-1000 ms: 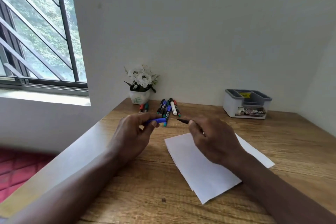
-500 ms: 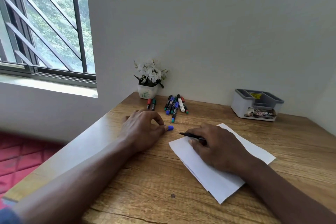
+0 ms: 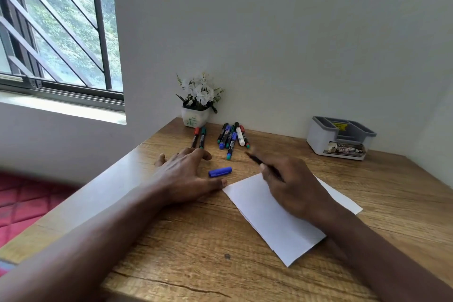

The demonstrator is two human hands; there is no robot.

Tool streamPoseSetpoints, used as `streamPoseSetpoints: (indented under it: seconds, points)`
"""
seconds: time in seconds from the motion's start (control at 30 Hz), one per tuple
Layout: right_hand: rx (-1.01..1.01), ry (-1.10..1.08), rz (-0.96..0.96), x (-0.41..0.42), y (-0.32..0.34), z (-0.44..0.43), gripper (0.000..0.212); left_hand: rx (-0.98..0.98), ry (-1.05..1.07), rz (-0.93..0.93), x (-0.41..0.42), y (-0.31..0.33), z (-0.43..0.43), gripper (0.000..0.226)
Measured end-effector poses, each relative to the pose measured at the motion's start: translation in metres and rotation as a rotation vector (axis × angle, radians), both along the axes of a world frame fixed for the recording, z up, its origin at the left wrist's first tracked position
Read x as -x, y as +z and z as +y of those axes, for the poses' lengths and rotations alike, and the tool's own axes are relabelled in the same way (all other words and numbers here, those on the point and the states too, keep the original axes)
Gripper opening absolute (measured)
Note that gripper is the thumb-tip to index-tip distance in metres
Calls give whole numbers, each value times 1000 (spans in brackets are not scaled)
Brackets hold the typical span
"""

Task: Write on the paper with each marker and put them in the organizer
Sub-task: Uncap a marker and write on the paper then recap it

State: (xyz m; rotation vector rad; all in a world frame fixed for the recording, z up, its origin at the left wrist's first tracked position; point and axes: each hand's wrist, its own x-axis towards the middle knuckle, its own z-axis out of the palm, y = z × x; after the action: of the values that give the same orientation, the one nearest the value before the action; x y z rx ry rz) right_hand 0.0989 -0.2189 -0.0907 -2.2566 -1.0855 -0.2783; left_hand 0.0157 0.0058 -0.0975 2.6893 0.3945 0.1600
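A white sheet of paper [image 3: 274, 223] lies on the wooden desk [image 3: 196, 260]. My right hand [image 3: 294, 186] rests over its upper part and grips an uncapped black-barrelled marker [image 3: 259, 162], whose tip is hidden under the hand. A blue cap [image 3: 220, 171] lies loose on the desk just left of the paper. My left hand [image 3: 186, 174] lies flat beside the cap, fingers spread, its thumb touching the paper's top-left corner. Several capped markers [image 3: 231, 138] lie in a bunch near the wall, two more markers [image 3: 199, 137] to their left. The grey organizer [image 3: 340, 137] stands at the back right.
A small white pot of white flowers [image 3: 197, 103] stands against the wall behind the markers. The desk's left edge [image 3: 81, 203] drops off toward a red floor mat [image 3: 22, 203]. A barred window is at the upper left.
My left hand pulled the blue cap off, set it on the desk and now lies flat. My right hand brought the marker down onto the paper.
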Motion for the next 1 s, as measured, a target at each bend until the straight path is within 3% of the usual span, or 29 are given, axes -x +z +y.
streamPoseSetpoints:
  seconds: [0.07, 0.13, 0.23, 0.3, 0.4, 0.5, 0.63, 0.77, 1.0]
  points:
    - [-242, 63, 226, 3, 4, -2, 50, -3, 6, 7, 0, 0, 0, 77]
    - [-411, 109, 516, 9, 8, 1, 34, -4, 8, 10, 0, 0, 0, 78]
    - [-519, 176, 896, 14, 9, 6, 36, -12, 9, 10, 0, 0, 0, 77]
    - [-516, 259, 1030, 13, 7, 7, 42, -10, 8, 11, -1, 0, 0, 77]
    - [-479, 301, 977, 11, 5, 6, 33, -13, 4, 7, -2, -2, 2, 79]
    - [-423, 229, 821, 15, 3, 9, 9, -21, -4, -2, -2, -3, 3, 80]
    - [-411, 163, 761, 22, 4, 16, 40, -23, -4, -16, -1, -4, 2, 78]
    - [-363, 193, 743, 29, 3, 20, 16, -20, -5, -23, -3, -3, 2, 78]
    - [-323, 80, 758, 32, 0, 22, 8, 2, 0, -38, -3, -4, 4, 77]
